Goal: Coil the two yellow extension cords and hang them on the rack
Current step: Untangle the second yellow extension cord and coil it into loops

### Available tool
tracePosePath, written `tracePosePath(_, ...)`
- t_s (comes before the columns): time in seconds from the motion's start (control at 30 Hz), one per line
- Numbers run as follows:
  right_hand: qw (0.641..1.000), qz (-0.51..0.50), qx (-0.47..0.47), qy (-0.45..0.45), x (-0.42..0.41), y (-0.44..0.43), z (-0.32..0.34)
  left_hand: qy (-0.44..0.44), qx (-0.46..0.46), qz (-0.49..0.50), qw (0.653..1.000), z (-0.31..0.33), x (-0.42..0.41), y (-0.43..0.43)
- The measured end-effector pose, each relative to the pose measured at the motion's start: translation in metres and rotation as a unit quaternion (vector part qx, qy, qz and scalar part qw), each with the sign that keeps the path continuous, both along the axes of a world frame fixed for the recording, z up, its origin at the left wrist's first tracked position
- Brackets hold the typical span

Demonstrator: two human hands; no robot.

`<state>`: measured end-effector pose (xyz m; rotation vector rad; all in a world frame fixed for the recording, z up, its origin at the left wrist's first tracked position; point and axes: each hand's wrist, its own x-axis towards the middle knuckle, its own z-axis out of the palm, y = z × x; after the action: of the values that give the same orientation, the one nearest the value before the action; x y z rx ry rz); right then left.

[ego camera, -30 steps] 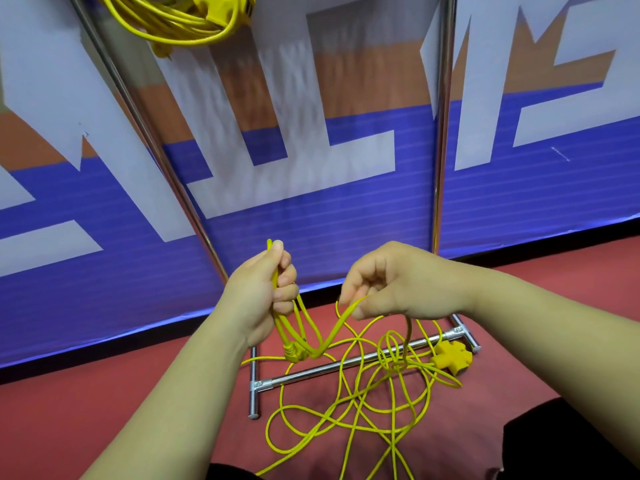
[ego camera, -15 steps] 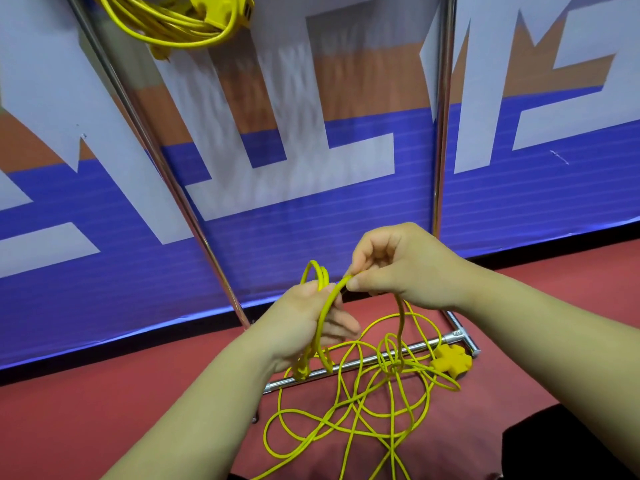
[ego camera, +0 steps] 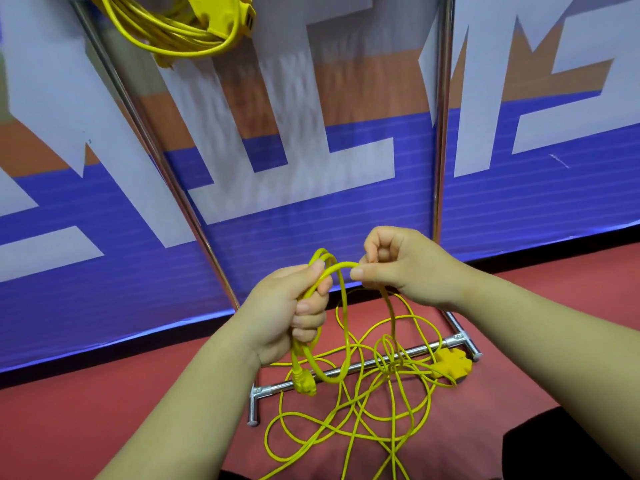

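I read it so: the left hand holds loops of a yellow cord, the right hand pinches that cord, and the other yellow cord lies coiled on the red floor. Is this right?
One point is wrong. The other yellow cord is not on the floor. It hangs coiled high up at the rack, as the head view shows. The left hand does hold loops of a yellow cord, and the right hand pinches it.
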<state>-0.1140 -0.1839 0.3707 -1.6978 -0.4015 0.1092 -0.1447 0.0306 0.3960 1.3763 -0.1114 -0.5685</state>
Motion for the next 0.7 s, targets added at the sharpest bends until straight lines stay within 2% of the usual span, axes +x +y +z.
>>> tracePosePath(0.17,0.991,0.099,-0.058,0.067,-0.005,0.003,-0.019,0.013,-0.098,0.031,0.995,0.012,0.006,0.025)
tracePosePath(0.3,0.989,0.079,-0.098,0.075,-0.006,0.008,-0.029,0.039,-0.177,-0.018,0.983,0.014,0.015,0.048)
tracePosePath(0.37,0.993,0.038,-0.081,0.072,-0.004,0.008,-0.028,0.030,-0.165,-0.031,0.985,0.011,0.017,0.054)
tracePosePath(0.47,0.997,-0.034,-0.053,0.050,0.000,0.004,-0.019,0.006,-0.093,0.003,0.996,0.004,0.017,0.053)
tracePosePath(0.53,0.996,-0.069,-0.002,0.057,0.002,0.003,-0.013,0.009,-0.044,0.021,0.999,-0.002,0.018,0.051)
tracePosePath(0.6,0.993,-0.081,0.048,0.070,0.001,0.005,-0.007,0.016,-0.017,0.023,0.999,-0.008,0.018,0.049)
tracePosePath(0.7,0.993,-0.079,0.063,0.061,-0.002,0.010,-0.001,0.026,-0.019,0.034,0.999,-0.014,0.019,0.048)
